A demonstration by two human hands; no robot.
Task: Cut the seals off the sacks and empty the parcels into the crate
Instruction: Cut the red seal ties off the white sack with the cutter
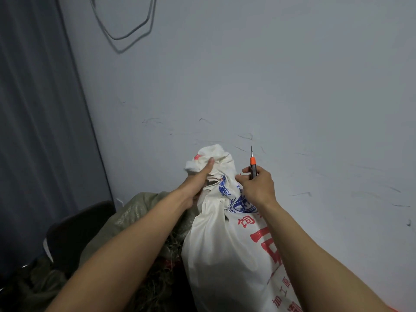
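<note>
White woven plastic sack with red and blue print (225,244) stands upright, long axis vertical. Left hand (198,176) grips the bunched neck, thumb up. Right hand (256,185) is curled round a slim orange-and-black craft knife (252,163), blade pointing up, just right of the neck. The cinch lies between the hands, nearer the right; the seal itself is not discernible.

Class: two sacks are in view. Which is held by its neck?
The white sack printed in red and blue; the left hand grips its bunched neck. The olive-green sack beside it is not held.
</note>
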